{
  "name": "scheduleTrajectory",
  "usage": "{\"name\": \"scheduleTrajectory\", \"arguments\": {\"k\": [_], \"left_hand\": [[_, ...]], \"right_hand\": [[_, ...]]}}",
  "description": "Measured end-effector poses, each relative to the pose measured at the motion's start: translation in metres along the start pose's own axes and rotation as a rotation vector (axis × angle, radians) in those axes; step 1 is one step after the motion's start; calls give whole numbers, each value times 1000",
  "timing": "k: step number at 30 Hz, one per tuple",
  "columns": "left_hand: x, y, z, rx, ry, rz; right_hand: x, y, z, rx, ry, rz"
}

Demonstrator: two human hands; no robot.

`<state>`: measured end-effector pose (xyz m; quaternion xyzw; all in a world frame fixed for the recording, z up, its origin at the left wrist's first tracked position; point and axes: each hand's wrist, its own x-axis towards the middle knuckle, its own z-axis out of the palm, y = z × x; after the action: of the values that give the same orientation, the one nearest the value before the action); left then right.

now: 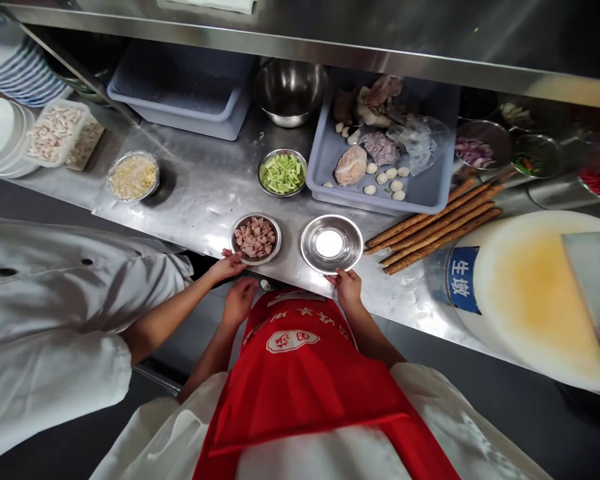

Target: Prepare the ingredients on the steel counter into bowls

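My right hand (348,288) pinches the near rim of a shiny steel bowl (309,245) that stands on the counter with nothing in it. My left hand (239,303) hangs just off the counter edge, its fingers curled in with nothing visible in them. Just beyond it, a small steel bowl (234,227) holds cut pieces of pinkish-brown meat (255,237). A co-worker's hand (227,267) reaches in from the left and touches the near left rim of that meat bowl. Behind these two bowls sits a steel bowl of chopped green vegetable (283,174).
A grey-blue tub (325,190) with meat and garlic is at the back; another tub (220,123) stands left. Brown sticks (440,230) lie beside a round chopping block (520,287) bearing a cleaver (593,267). The co-worker's sleeve (80,360) is close on my left. A steel shelf (300,43) overhangs.
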<state>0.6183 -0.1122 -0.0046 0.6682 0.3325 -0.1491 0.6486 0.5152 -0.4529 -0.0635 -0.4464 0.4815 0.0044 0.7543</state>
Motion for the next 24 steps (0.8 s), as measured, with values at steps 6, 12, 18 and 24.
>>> {"name": "scheduleTrajectory", "arguments": {"k": [6, 12, 18, 24], "left_hand": [[-13, 8, 58, 644, -112, 355], [14, 46, 90, 1638, -169, 358], [9, 43, 89, 1740, -227, 406], [19, 31, 85, 1811, -418, 504]], "right_hand": [[-1, 3, 2, -10, -21, 7], [-8, 12, -2, 14, -1, 15], [-9, 17, -5, 37, 15, 34], [-5, 15, -2, 3, -2, 38]]}}
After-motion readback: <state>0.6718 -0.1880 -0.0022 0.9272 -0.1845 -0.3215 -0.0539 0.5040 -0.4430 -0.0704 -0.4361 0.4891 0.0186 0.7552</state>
